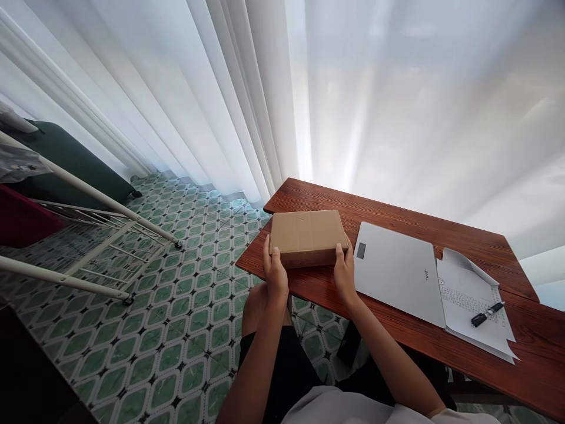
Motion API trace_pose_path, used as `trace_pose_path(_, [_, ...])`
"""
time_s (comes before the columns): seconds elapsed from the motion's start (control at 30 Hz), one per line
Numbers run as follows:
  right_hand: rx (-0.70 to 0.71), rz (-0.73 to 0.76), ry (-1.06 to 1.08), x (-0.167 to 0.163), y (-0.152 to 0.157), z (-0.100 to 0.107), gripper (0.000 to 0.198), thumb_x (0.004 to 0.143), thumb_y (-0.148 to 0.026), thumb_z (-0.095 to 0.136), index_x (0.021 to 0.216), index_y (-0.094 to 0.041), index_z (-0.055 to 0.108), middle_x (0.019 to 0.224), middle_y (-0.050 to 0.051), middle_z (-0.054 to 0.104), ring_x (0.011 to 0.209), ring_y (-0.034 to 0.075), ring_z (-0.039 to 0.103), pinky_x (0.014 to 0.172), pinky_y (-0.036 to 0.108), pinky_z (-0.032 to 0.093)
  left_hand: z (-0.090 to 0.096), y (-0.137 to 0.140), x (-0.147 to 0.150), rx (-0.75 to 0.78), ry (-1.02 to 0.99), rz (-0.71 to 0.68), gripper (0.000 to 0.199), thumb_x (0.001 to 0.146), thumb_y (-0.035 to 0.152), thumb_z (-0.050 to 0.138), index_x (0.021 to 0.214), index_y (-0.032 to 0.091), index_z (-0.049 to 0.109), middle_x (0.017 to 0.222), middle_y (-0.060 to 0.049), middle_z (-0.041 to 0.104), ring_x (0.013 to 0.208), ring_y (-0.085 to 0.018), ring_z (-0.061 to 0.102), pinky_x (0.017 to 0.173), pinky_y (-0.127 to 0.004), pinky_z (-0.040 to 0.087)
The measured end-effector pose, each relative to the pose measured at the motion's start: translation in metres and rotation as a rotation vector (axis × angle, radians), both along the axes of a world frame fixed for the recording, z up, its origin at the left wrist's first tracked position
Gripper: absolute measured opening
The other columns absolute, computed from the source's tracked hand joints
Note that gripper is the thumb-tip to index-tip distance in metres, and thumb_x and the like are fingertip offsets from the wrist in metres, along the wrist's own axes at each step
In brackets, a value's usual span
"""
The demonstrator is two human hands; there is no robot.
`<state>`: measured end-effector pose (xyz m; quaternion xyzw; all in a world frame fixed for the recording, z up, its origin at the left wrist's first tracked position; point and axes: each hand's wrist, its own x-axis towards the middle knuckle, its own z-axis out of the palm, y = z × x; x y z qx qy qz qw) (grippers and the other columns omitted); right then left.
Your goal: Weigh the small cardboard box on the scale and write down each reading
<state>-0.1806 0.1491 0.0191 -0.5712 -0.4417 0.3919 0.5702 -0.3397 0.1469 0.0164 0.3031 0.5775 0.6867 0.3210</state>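
A brown cardboard box, taped along its top, is closed and sits at the left end of the wooden table. My left hand grips its left end, thumb on the near side. Around the right end my right hand is closed in the same way. The far fingers of both hands are partly hidden behind the box. Just right of my right hand lies a flat silver scale with a small dark display. Whether the box rests fully on the tabletop I cannot tell.
Handwritten paper sheets with a black pen on them lie right of the scale. A white wheeled metal rack and a dark green case stand at left. White curtains hang behind the table.
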Motion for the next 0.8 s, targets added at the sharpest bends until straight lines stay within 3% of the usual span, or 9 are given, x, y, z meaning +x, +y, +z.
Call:
trace_pose_path(0.47, [0.014, 0.027, -0.042, 0.004, -0.002, -0.011, 0.067, 0.098, -0.060, 0.041, 0.154, -0.023, 0.039, 0.159, 0.008, 0.042, 0.147, 0.024, 0.039, 0.125, 0.046, 0.025, -0.012, -0.007, 0.001, -0.052, 0.082, 0.017, 0.058, 0.097, 0.040, 0.046, 0.151, 0.018, 0.044, 0.158, -0.008, 0.041, 0.145, -0.024, 0.040, 0.121, -0.038, 0.034])
trace_pose_path(0.8, [0.063, 0.063, -0.084, 0.010, 0.000, -0.023, 0.070, 0.098, -0.064, 0.041, 0.155, -0.024, 0.039, 0.161, 0.008, 0.039, 0.151, 0.024, 0.033, 0.127, 0.047, 0.022, -0.023, -0.005, -0.002, 0.007, 0.283, 0.057, 0.058, 0.099, 0.048, 0.042, 0.148, 0.018, 0.047, 0.155, -0.012, 0.044, 0.144, -0.024, 0.041, 0.121, -0.036, 0.033])
